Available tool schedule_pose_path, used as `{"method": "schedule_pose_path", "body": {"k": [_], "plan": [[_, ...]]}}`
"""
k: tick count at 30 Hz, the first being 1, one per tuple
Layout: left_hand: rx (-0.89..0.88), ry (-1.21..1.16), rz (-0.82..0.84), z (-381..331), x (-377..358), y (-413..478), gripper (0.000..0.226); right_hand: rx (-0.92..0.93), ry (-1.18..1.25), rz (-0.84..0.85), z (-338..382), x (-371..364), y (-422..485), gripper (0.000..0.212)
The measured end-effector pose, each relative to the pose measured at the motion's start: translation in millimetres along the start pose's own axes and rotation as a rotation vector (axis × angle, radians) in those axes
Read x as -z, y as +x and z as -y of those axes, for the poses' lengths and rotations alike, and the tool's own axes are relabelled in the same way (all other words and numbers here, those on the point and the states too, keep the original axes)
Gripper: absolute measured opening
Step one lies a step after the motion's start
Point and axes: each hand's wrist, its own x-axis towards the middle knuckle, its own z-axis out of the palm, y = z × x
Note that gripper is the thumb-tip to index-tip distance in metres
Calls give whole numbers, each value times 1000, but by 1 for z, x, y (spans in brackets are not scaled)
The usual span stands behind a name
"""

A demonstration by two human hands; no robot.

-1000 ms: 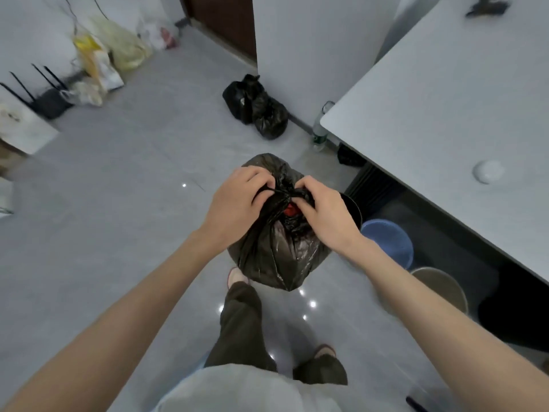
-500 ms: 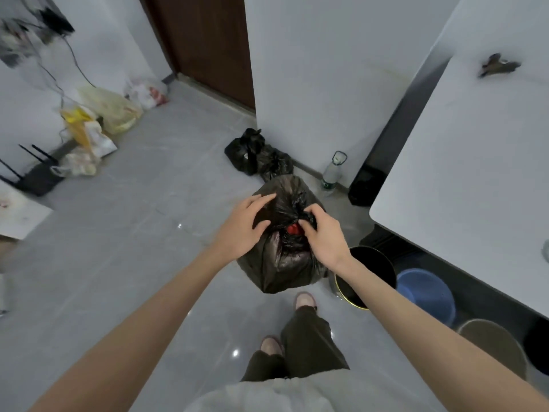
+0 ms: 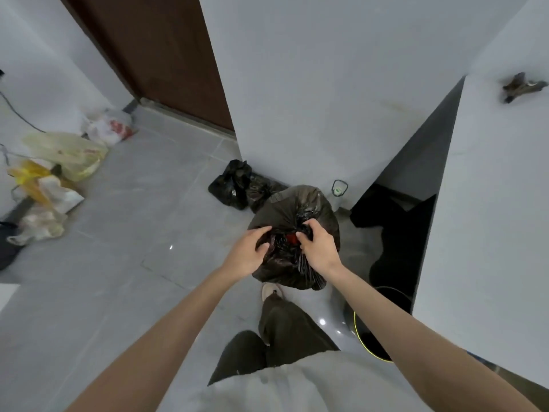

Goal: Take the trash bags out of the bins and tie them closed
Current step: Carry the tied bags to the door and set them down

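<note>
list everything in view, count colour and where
trash bag: one, dark brown, held up at centre
red thing: one, red, in the bag's mouth
black bags: two, black, on the floor by the wall
bin: one, black with yellow-green rim, floor beside the table
bottle: one, clear, against the wall
table: one, pale grey, right
dark thing: one, brown, on the table
door: one, brown, upper left
plastic bags: several, white and yellow, along the left wall
trousers: one pair, dark, bottom centre
shoe: one, pale, below the bag
left grip: bare hand, pinching the bag's mouth
right grip: bare hand, pinching the bag's mouth
</note>
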Motion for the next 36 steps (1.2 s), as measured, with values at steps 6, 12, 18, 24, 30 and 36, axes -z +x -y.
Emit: {"method": "schedule_pose_path", "body": {"k": [6, 12, 18, 24, 30, 36], "plan": [[65, -72, 116, -4, 27, 88, 44, -94, 32, -35, 17, 8, 79, 15], [76, -128, 212, 3, 34, 167, 41, -224, -1, -43, 18, 2, 152, 18], [52, -89, 281, 15, 30, 231, 40, -376, 62, -115, 1, -20, 210, 17], [135, -216, 334, 43, 5, 298, 43, -505, 115, -207, -32, -42, 267, 22], [217, -335, 348, 81, -47, 356, 45, -605, 140, -220, -91, -70, 318, 24], [364, -479, 385, 122, -107, 406, 51, -651, 120, -210, -149, -96, 369, 23]]}}
